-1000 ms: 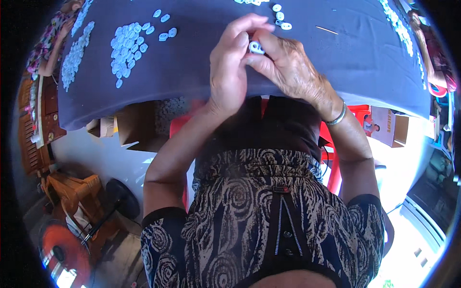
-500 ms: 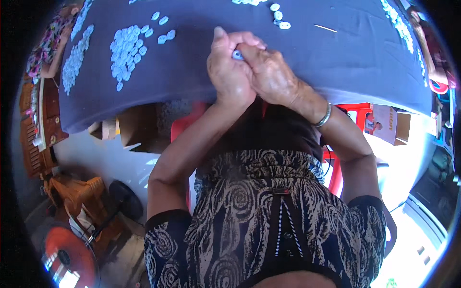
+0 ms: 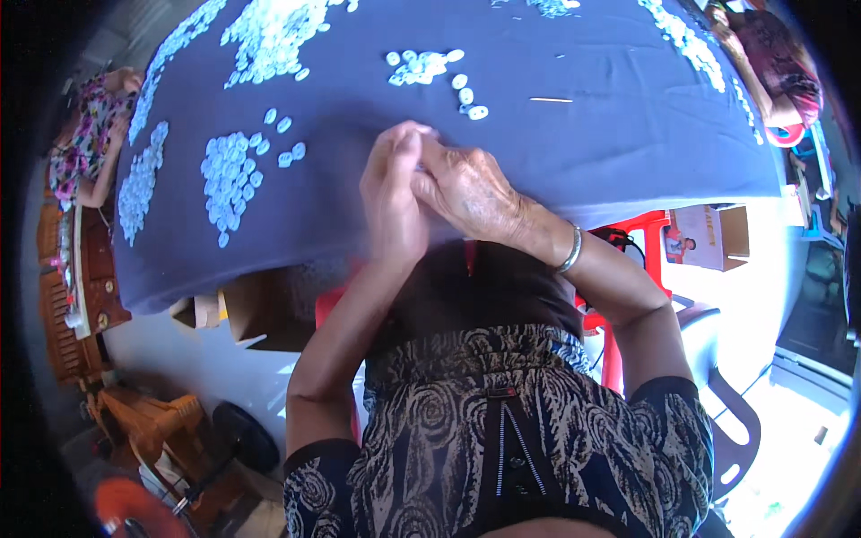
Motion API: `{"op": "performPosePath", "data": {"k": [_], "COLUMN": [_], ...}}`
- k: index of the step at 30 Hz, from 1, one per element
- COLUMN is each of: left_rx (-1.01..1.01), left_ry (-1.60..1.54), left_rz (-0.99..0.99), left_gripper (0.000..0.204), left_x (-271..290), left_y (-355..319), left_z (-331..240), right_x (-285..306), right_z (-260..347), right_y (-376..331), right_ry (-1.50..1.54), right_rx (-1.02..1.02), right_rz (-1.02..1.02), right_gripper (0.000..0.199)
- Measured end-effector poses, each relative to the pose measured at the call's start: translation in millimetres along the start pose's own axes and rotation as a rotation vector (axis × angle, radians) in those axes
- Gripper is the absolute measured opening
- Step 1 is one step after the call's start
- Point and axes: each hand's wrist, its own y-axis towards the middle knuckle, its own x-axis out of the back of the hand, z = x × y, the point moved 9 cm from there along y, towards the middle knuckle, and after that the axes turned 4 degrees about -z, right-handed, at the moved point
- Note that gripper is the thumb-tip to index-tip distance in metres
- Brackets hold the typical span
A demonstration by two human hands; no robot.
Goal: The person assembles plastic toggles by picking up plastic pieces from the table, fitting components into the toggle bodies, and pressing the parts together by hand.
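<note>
My left hand (image 3: 393,202) and my right hand (image 3: 480,195) are pressed together above the near edge of the cloth-covered table (image 3: 628,166). The left is smeared by motion, its fingers curled in behind the right. My right fingers are bent and pinched against the left palm. Only a bluish sliver of a pale oval piece (image 3: 420,167) shows between them; the rest is hidden. Beyond my hands lies a small cluster of pale, oval, button-like pieces (image 3: 421,67), with several loose ones trailing toward me. A larger group of pieces (image 3: 231,175) is spread at the left.
A thin wooden stick (image 3: 551,99) lies right of the small cluster. Bigger heaps (image 3: 273,40) cover the far left, and another line (image 3: 686,45) runs along the far right. People sit at both sides. Below the table are cardboard boxes (image 3: 269,305) and a red stool (image 3: 653,242).
The view has shifted, showing more of the table's far side. My hands have turned against each other, and the holed oval piece that showed between them is now almost covered.
</note>
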Motion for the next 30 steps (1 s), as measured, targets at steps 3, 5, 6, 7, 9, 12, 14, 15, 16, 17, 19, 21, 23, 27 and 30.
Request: {"op": "performPosePath", "data": {"k": [3,5,6,7,9,12,14,15,16,17,19,21,23,27,30], "left_rx": [-0.125,-0.118,-0.177,-0.177,-0.198,-0.292,-0.291,-0.28,-0.25,-0.249,-0.281,-0.256,-0.3,-0.45,-0.489], "left_ry": [0.379,0.463,0.526,0.521,0.544,0.693,0.881,0.975,1.119,1.118,1.213,1.233,1.343,1.329,1.318], "left_rz": [0.0,0.056,0.037,0.044,0.009,-0.012,0.011,0.009,0.013,0.008,0.023,0.069,0.111,-0.012,-0.043], "left_gripper": [0.02,0.017,0.015,0.015,0.013,0.011,0.011,0.012,0.014,0.014,0.015,0.018,0.018,0.013,0.017], "left_x": [8.0,6.3,6.4,6.8,14.7,37.6,56.0,65.5,67.7,75.2,85.3,83.4,73.9,98.8,104.2], "left_y": [0.4,1.3,2.0,3.0,6.1,26.2,46.0,51.0,54.0,55.4,55.2,56.5,60.6,44.0,40.1], "left_z": [-11.9,-7.3,-13.4,-13.9,-20.4,-39.8,-40.7,-44.3,-52.1,-55.1,-62.8,-59.7,-52.7,-72.0,-74.9], "right_x": [9.8,14.6,15.3,13.3,14.2,36.3,73.8,94.9,114.6,129.9,156.7,179.0,192.4,153.9,144.3], "right_z": [-17.2,-18.2,-17.9,-17.0,-16.9,-20.7,-52.1,-67.2,-92.4,-119.3,-175.6,-259.4,-260.1,-272.4,-191.2], "right_y": [4.1,5.9,6.7,7.5,9.2,18.4,31.1,37.5,43.2,53.4,70.3,81.4,69.2,100.4,82.4], "right_ry": [-0.021,-0.008,-0.015,0.005,0.023,0.02,-0.061,-0.194,-0.26,-0.393,-0.481,-0.478,-0.964,-0.865,-1.193], "right_rx": [-0.079,-0.062,-0.065,-0.071,-0.073,0.021,0.037,0.051,0.078,0.022,0.015,-0.144,0.368,-0.224,0.306], "right_rz": [-0.005,-0.03,-0.034,-0.017,-0.001,-0.106,-0.26,-0.36,-0.475,-0.481,-0.466,-0.375,-0.596,-0.164,-0.551], "right_gripper": [0.028,0.027,0.027,0.025,0.024,0.018,0.01,0.009,0.01,0.012,0.016,0.023,0.039,0.032,0.026]}}
